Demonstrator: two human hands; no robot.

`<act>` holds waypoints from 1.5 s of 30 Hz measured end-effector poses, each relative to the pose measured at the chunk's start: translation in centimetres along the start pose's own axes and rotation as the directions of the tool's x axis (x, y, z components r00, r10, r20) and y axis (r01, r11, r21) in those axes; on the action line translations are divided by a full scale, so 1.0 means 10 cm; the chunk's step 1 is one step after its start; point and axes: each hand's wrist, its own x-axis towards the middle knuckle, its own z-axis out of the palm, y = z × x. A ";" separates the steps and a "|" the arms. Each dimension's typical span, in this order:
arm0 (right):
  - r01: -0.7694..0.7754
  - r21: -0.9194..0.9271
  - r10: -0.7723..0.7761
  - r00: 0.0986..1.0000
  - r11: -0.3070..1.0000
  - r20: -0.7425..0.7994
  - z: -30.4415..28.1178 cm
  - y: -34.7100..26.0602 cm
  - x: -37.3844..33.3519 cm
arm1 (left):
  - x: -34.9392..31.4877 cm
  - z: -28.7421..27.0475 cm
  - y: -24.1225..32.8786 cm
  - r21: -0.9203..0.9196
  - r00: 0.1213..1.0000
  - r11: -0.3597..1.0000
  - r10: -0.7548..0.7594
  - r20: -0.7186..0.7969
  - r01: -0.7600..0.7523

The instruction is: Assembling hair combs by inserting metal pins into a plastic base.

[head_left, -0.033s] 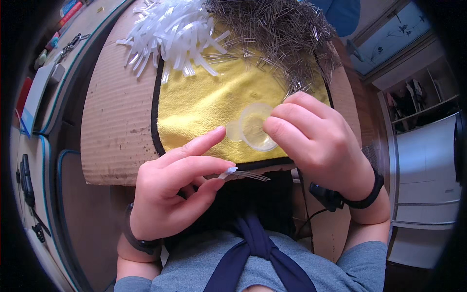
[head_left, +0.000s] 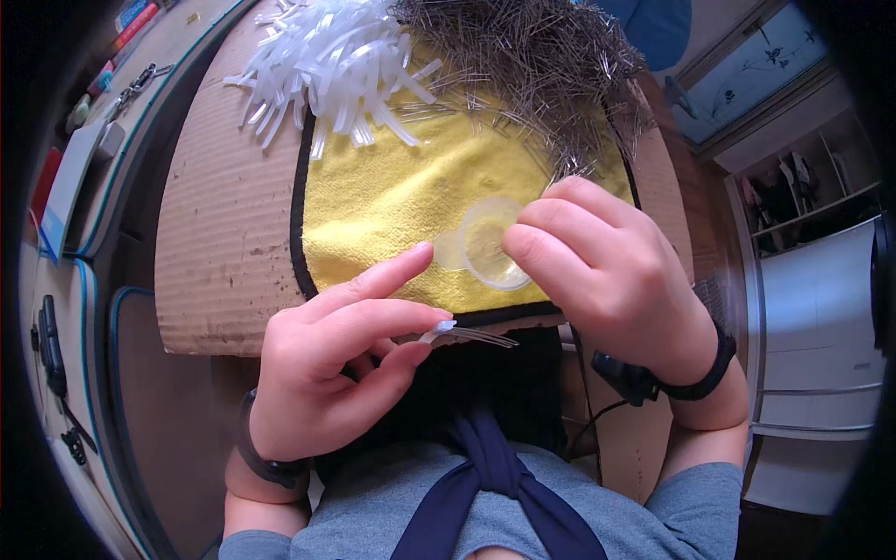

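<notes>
Pinches white plastic strip (head_left: pixel 439 329) and metal pins (head_left: pixel 487 337) in left hand (head_left: pixel 327 359), just below centre, apparently to leave pin tips free; bunches right hand (head_left: pixel 597 266) over translucent round dish (head_left: pixel 482 250), cannot tell on what.

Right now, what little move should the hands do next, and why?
Perhaps bring the right hand toward the small white plastic strip pinched in the left hand. Thin silver metal pins seem to reach rightward from the strip, and the right hand looks pinched together by the round clear plastic dish, though anything it might hold is hidden.
</notes>
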 end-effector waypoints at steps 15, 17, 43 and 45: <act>-0.138 0.389 0.303 0.865 0.911 -0.401 0.21 0.06 -0.11 | 0.00 -0.03 0.01 -0.207 0.985 0.971 -0.143 -0.097 0.120; -0.181 0.494 0.409 0.819 0.850 -0.402 0.27 0.00 -0.15 | 0.01 0.00 0.02 -0.256 0.983 0.962 -0.127 -0.135 0.090; 0.154 0.748 0.554 0.580 0.646 -0.598 0.57 -0.32 -0.08 | 0.15 0.10 0.08 -0.652 0.948 0.719 -0.319 -0.003 0.240; 0.153 0.745 0.548 0.585 0.650 -0.598 0.56 -0.32 -0.08 | 0.16 0.10 0.06 -0.653 0.950 0.719 -0.311 0.008 0.241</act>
